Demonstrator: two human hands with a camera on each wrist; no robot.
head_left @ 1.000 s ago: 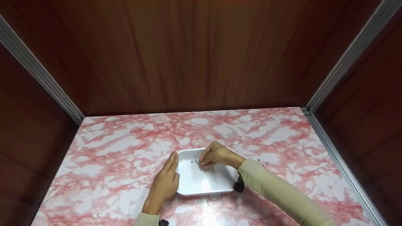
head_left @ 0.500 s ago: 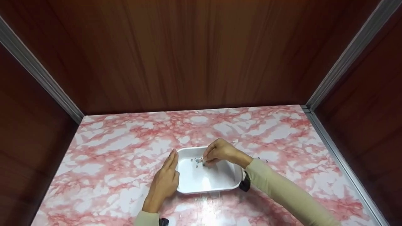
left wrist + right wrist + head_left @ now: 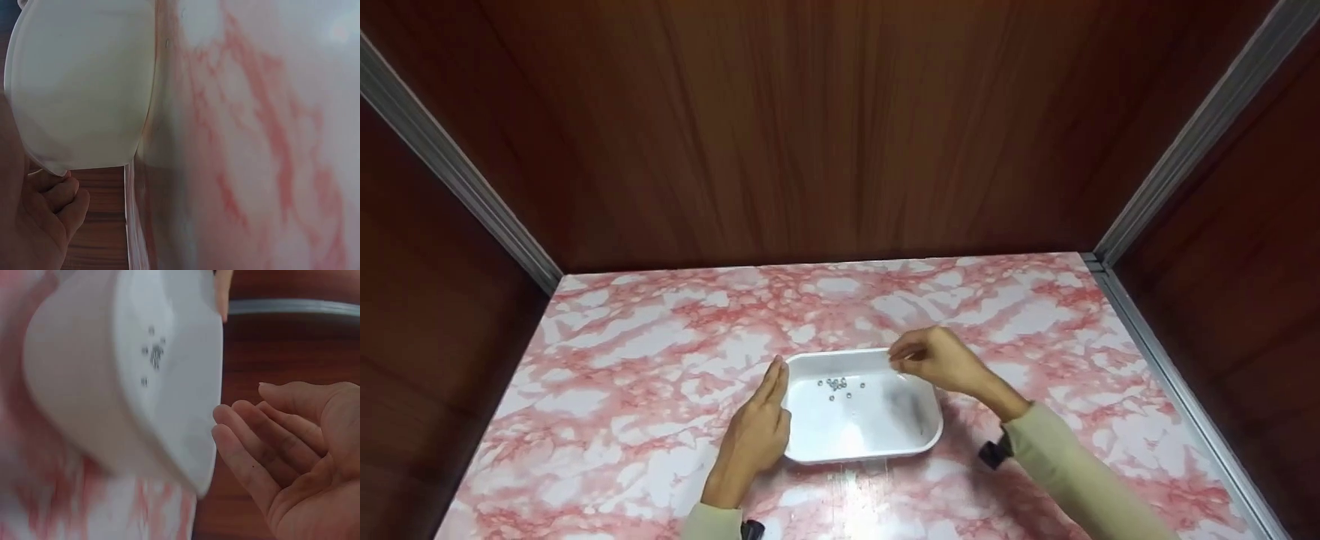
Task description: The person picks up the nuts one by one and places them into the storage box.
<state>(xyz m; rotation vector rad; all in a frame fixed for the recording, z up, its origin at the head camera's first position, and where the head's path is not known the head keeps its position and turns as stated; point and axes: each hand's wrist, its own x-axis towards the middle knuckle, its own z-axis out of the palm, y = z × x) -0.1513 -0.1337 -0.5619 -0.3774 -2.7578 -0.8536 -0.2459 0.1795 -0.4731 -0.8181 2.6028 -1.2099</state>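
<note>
Head view: my left hand [image 3: 754,439] lies flat on the pink marble table [image 3: 622,375], fingers straight and together, its edge pressed against the left wall of the white tray [image 3: 861,448] to steady it. Inside the tray, toward its far left part, sits a little cluster of small metal beads [image 3: 837,385]. My right hand [image 3: 936,360] hangs above the tray's far right corner, fingers loosely curved, thumb and fingertips near each other; from here I cannot tell whether anything is pinched between them.

Left wrist view: the tray's white outer wall [image 3: 84,84] fills the upper left, standing on the table's marble top [image 3: 253,140]. My right hand [image 3: 50,216] shows small beyond it, fingers curled inward.

Right wrist view: this settles it better. My right palm [image 3: 304,455] faces up, fingers relaxed and spread a little, and I see no bead on them. The tray [image 3: 84,382] is beside them, the beads [image 3: 153,351] scattered on its floor, and a fingertip of my left hand [image 3: 221,292] peeks past the far rim.

I judge I'm between picks: beads are in the tray and my right hand is free and clear of it. The next move calls for a fine two-finger pinch on something very small, while my left hand holds the light tray from sliding.
</note>
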